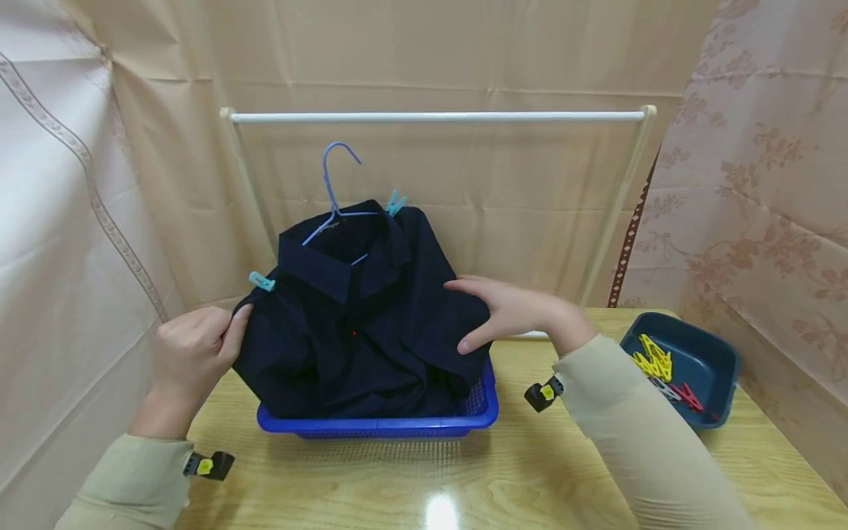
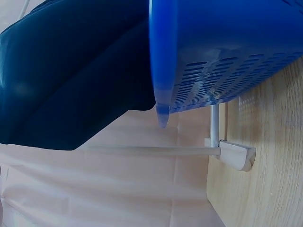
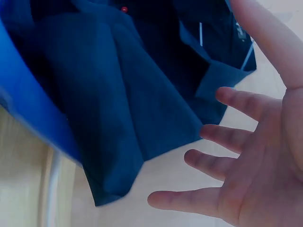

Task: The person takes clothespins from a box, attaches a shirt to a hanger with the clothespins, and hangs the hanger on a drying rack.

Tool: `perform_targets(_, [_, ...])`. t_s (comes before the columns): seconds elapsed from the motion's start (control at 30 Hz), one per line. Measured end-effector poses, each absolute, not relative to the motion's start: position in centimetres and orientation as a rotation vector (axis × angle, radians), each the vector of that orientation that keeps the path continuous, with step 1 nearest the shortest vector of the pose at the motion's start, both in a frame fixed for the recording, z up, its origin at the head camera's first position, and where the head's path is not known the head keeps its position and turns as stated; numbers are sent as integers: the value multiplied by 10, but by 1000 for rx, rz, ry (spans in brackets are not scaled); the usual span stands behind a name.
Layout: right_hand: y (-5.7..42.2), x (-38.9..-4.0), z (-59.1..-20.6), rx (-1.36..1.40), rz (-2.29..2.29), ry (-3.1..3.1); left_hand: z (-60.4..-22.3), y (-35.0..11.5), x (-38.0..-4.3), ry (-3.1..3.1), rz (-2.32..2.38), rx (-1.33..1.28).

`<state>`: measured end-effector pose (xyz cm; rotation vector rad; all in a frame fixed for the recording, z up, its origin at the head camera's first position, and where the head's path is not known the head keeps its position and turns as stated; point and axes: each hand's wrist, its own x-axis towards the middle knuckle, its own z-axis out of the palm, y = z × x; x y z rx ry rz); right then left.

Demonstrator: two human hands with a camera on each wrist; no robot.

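Note:
A dark navy collared shirt (image 1: 371, 331) lies bunched in a blue basket (image 1: 377, 425), its upper part raised on a blue wire hanger (image 1: 329, 177). One light-blue clothespin (image 1: 262, 281) clips the left shoulder, and another clothespin (image 1: 395, 203) sits by the collar on the right. At the shirt's left side, my left hand (image 1: 199, 340) pinches the fabric between thumb and curled fingers. My right hand (image 1: 513, 309) is beside the right sleeve, fingers spread and thumb apart; in the right wrist view the palm (image 3: 260, 156) shows nothing held.
Behind the basket stands a rack with a white horizontal bar (image 1: 437, 117). To the right on the wooden table (image 1: 530, 471) is a dark tray (image 1: 712, 368) with yellow clothespins (image 1: 652, 358), a red clothespin (image 1: 689, 398) and white ones. Curtains enclose the table's back and sides.

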<state>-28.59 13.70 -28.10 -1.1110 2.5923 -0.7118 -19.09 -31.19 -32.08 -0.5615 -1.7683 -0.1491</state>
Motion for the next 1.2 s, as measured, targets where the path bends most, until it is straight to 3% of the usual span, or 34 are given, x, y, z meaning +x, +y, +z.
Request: perform_targets(1.2, [61,-295,-316,-991,-531,2440,-323,-310,-192,-1713,-151,-567])
